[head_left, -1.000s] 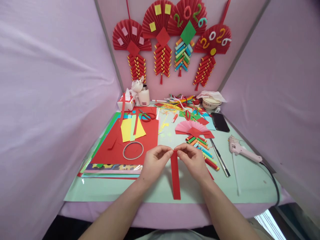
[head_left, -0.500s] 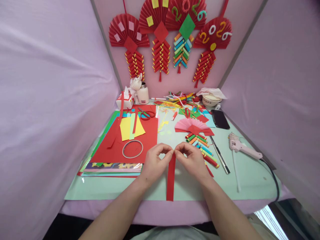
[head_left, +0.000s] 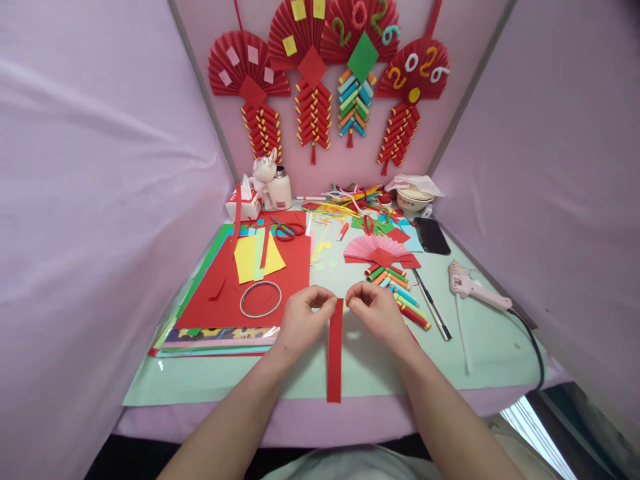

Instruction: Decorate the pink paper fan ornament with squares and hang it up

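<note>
My left hand pinches the top end of a red paper strip between thumb and fingertips. The strip hangs down past the table's front edge. Just right of the strip's top, slightly apart from it, my right hand has thumb and fingertips pressed together; whether anything tiny is between them cannot be made out. Beyond the right hand lies a paper decoration with a pink fan and rows of coloured paper rolls, partly covered by that hand.
Left are red paper sheets, a tape ring, yellow paper and scissors. Right are a pen-like tool, a glue gun with its cable, and a phone. Paper scraps and a bowl stand behind.
My right fingertips have come away from the strip's top, leaving a small gap. My left hand still grips the strip. The whole view has shifted slightly.
</note>
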Tool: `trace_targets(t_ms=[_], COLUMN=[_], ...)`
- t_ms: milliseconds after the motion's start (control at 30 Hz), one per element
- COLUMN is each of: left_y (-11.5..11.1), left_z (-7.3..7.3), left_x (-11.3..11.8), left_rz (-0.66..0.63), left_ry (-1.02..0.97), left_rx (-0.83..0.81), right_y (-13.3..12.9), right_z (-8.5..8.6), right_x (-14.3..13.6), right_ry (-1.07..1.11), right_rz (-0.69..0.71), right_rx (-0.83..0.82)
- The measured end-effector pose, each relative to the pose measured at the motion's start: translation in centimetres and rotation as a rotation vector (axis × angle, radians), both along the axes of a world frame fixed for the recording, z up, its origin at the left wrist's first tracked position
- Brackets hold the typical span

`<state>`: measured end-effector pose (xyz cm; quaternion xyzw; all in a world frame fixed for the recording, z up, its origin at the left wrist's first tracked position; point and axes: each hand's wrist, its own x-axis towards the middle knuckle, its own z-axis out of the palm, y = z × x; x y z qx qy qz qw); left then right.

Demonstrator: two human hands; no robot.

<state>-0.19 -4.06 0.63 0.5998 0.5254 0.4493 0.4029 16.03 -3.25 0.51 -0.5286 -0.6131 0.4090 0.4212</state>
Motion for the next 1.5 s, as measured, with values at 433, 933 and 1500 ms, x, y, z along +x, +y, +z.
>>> trace_targets(t_ms=[433,933,1500], left_y=[0.6,0.5,-0.3], left_z=[-0.4,-0.6,-0.2], left_x=[-0.1,0.4,0.9], left_rz=[-0.060,-0.041,-0.107], left_ry=[-0.112,-0.236,-0.419], left_rx=[-0.106,-0.131,-0.209], right_y=[0.4,0.0,-1.4], right_z=[-0.3,-0.4,0.1], right_x=[0.2,-0.8,1.4], right_ry=[0.160,0.239,0.160], right_rz=[0.152,0.063,-0.011], right_rx=[-0.050,-0.006,0.044])
